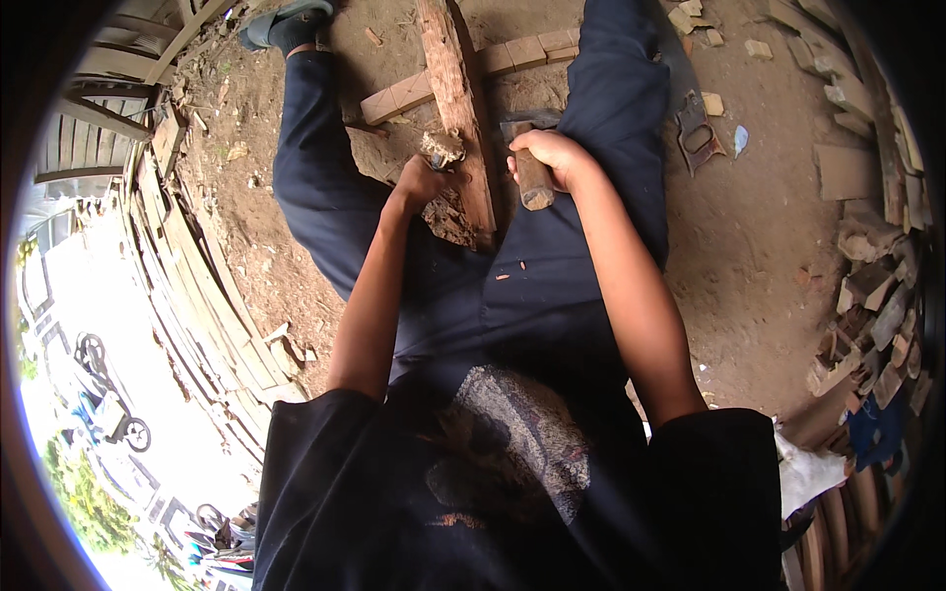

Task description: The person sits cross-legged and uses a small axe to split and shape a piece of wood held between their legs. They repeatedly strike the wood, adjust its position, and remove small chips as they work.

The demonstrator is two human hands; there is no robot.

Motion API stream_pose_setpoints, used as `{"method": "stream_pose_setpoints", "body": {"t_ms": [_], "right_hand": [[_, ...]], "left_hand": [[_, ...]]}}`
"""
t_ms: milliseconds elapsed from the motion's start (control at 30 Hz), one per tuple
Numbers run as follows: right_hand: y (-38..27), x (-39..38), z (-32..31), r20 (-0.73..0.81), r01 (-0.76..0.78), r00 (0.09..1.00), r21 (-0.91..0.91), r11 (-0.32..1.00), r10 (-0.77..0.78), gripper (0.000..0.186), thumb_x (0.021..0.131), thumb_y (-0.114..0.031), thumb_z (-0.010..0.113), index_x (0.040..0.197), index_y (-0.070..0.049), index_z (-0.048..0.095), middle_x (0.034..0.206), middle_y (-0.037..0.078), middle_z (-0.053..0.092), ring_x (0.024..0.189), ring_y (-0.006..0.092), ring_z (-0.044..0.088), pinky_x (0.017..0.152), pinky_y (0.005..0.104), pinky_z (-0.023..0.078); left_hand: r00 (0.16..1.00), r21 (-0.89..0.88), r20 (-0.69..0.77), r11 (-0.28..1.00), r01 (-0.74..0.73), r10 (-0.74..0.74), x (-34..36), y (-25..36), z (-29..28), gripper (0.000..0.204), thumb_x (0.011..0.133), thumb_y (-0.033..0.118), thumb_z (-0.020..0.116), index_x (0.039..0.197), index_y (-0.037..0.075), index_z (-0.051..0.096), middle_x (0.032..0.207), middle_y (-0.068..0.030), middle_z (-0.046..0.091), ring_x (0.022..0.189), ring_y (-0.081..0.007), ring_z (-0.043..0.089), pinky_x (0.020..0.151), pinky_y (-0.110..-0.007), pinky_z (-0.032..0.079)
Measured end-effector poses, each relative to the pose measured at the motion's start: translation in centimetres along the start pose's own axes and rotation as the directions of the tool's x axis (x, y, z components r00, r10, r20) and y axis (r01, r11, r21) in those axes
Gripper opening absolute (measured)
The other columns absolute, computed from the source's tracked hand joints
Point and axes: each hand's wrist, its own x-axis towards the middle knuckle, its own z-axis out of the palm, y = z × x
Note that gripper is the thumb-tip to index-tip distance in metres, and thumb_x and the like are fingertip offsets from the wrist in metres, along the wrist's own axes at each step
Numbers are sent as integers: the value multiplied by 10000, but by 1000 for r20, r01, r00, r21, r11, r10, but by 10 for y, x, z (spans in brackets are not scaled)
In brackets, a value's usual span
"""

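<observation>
**Fingers clamped on chisel and hammer over a weathered plank**

Fingers of the left hand [422, 180] wrap a small tool, seemingly a chisel [440, 150], set against the rotted wooden plank [455, 89] between the legs. Right hand [548, 156] grips the hammer [532, 169] handle, raised just beside. Chipping looks underway; a strike needs steady aim. Dirt floor [769, 246] lies open rightward, past a handsaw [695, 128].

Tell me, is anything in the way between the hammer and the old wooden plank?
Nothing visible is. The right hand grips the hammer by its wooden handle, just right of the worn plank. Only bare dirt shows in the narrow gap between them. The left hand holds a rough wood chunk against the plank's other side.
</observation>
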Motion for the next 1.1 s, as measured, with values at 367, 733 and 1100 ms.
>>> {"method": "stream_pose_setpoints", "body": {"t_ms": [367, 733, 1100], "right_hand": [[-2, -7, 5, -24, 12, 1000, 1, 1000, -11, 156, 877, -108, 552, 981, 4, 519, 783, 115, 618, 640, 208, 621, 572, 361, 557], [0, -4, 1, 20, -44, 999, 14, 999, 43, 225, 895, -136, 560, 1055, 1, 481, 813, 127, 611, 660, 218, 626, 582, 376, 564], [-14, 18, -6, 160, -119, 982, 108, 987, 101, 155, 904, -77, 542, 1001, 12, 462, 822, 125, 588, 703, 207, 622, 648, 348, 561]], "left_hand": [[999, 56, 24, 998, 23, -24, 2, -3, -3, 475, 696, 99, 841, 1096, -34, 622, 990, -64, 685, 879, -128, 608, 803, -300, 506], [998, 52, -22, 996, 66, -65, -1, 2, -5, 513, 691, 177, 864, 1093, -37, 628, 1019, -84, 694, 924, -162, 622, 832, -328, 504], [990, 344, -15, 929, 133, -137, 2, 23, -12, 624, 626, 336, 882, 1085, -20, 653, 997, -199, 693, 966, -290, 667, 852, -374, 503]]}}
